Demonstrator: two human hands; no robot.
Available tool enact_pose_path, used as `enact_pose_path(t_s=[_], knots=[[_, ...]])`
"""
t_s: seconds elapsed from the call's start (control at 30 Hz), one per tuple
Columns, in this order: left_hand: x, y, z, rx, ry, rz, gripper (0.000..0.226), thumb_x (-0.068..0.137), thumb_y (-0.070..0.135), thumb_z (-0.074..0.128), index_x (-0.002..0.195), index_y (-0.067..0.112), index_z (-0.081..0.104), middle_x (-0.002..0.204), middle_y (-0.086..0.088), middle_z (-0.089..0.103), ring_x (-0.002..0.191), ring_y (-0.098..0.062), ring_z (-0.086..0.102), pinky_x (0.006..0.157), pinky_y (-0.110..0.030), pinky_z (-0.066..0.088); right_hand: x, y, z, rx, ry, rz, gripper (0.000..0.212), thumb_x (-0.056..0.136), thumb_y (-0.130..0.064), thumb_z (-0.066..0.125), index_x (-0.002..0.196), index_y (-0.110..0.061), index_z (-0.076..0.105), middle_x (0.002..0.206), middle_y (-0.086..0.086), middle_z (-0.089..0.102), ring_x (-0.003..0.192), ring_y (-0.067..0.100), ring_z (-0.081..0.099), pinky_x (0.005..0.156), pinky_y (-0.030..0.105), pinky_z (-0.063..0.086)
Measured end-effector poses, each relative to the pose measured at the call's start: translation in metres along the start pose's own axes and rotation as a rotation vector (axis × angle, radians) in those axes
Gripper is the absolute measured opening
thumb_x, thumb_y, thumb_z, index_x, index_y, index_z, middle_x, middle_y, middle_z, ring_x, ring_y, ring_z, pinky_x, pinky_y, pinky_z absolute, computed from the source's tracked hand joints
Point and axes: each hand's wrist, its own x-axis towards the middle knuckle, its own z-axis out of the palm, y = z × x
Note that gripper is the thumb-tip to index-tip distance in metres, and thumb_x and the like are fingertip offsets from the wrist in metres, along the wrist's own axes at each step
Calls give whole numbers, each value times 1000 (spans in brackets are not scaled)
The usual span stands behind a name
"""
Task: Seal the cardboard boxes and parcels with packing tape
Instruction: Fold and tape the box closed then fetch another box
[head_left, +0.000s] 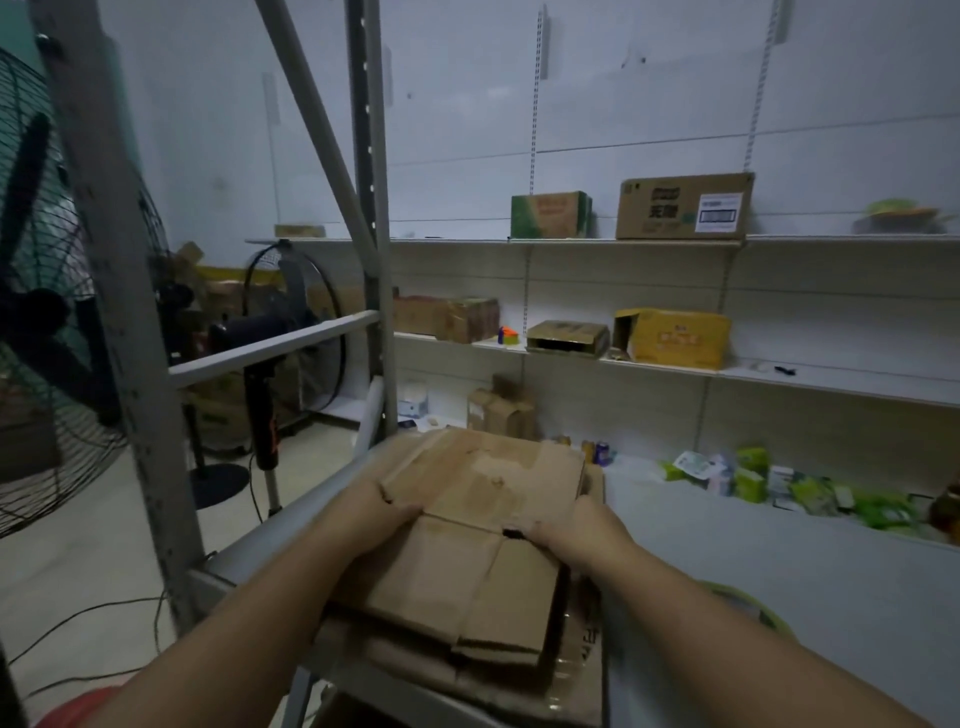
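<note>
The person's left hand (387, 512) and right hand (576, 525) are bare. The left forearm (249, 623) and right forearm (727, 623) are bare too, from the wrists down to the lower edge of the view. In the dim light only the backs of the hands show clearly; nails and finer detail cannot be made out.

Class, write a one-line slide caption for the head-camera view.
The left hand and right hand grip a flattened cardboard box atop a cardboard stack on a grey table; stocked shelves behind.
</note>
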Motion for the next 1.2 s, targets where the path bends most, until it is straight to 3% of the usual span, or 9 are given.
enact_pose_path(t_s=[0.33, 0.47, 0.53, 0.63, 0.7, 0.8, 0.93, 1.07, 1.2], knots=[[4, -6, -37, -544, 205, -193, 72, 67, 20, 84, 129, 4, 52, 124, -19, 56, 106, -35, 55, 83, -40, 47, 2, 7, -10, 549, 175, -26, 22, 84, -22, 71, 98, -22, 55, 92, -6, 60, 80, 10, 56, 67, 28, 49], [-17, 7, -57, -867, -73, -165, 32, 79, 20, 72, 105, 3, 65, 90, -16, 64, 67, -24, 57, 64, -33, 47, -11, 4, -25, 738, 124, -26, 32, 89, -22, 65, 116, -25, 48, 92, -4, 57, 81, 15, 57, 60, 27, 46], [-28, 19, -65, -935, -43, -21, 29, 83, 26, 68, 107, 10, 63, 98, -14, 64, 78, -24, 60, 70, -34, 48, -18, -3, -35, 928, 72, 34, 43, 85, -33, 69, 122, -24, 48, 107, 6, 61, 92, 27, 62, 71, 38, 54], [-51, 44, -81, -1044, 68, 173, 31, 84, 38, 66, 106, 18, 58, 110, -13, 61, 98, -30, 60, 90, -46, 48, -22, -8, -57, 1062, 70, 100, 102, 37, -72, 81, 122, -20, 56, 126, 8, 60, 114, 33, 57, 99, 56, 44], [-67, 63, -91, -1116, 93, 317, 51, 78, 48, 69, 116, 16, 55, 116, -14, 60, 105, -34, 61, 94, -50, 48, -21, -7, -77, 1120, 86, 100, 127, 12, -78, 79, 122, -18, 58, 124, 10, 62, 112, 34, 60, 96, 59, 45], [-94, 97, -104, -1182, 141, 531, 82, 66, 57, 72, 128, 10, 47, 120, -18, 58, 102, -33, 61, 91, -45, 52, -51, -15, -119, 1119, 71, 56, 101, 33, -71, 83, 115, -15, 63, 111, 14, 69, 97, 34, 67, 87, 56, 52], [-130, 145, -107, -1225, 167, 753, 83, 74, 47, 68, 132, -4, 39, 115, -27, 51, 102, -38, 57, 82, -38, 53, -85, -8, -175, 1111, 111, -117, 39, 82, -40, 70, 108, -10, 66, 95, 15, 74, 87, 31, 71, 84, 49, 55], [-154, 189, -89, -1255, 55, 815, 41, 75, 27, 63, 113, 21, 49, 108, -3, 59, 95, -17, 64, 77, -28, 55, -113, 18, -233, 1083, 387, -360, 23, 90, -26, 64, 109, -13, 64, 92, 11, 74, 83, 26, 71, 72, 40, 58], [-163, 231, -43, -1125, -128, 811, 44, 81, 16, 68, 120, 21, 49, 108, -1, 62, 97, -15, 64, 73, -25, 54, -131, 73, -274, 853, 718, -424, 17, 88, -37, 64, 99, -24, 63, 91, -2, 71, 87, 18, 67, 75, 36, 57]])
